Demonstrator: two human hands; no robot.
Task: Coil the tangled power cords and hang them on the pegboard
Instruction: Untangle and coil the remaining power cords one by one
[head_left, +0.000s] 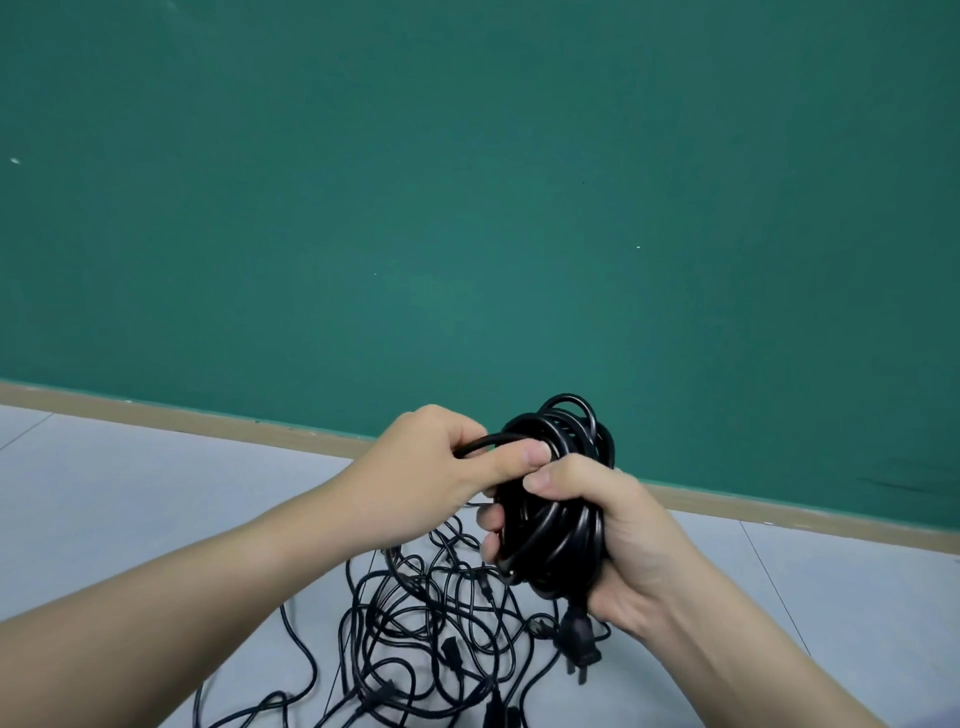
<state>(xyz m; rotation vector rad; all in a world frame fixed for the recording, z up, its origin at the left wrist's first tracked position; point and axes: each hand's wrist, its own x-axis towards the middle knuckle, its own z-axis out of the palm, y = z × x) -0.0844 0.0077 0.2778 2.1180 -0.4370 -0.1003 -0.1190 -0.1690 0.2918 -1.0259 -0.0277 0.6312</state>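
Observation:
My right hand (618, 540) grips a coil of black power cord (563, 467) held upright in front of me, fingers wrapped round its lower loops. A black plug (576, 644) dangles below that hand. My left hand (441, 478) pinches a loose strand of the same cord (488, 442) just left of the coil, thumb lying along it. Below both hands a tangled pile of black cords (431, 634) with several plugs lies on the pale floor. No pegboard is in view.
A green wall (467, 208) fills the upper view, with a tan baseboard (208, 418) running along its foot. The grey tiled floor (130, 509) spreads to the left and right of the cord pile.

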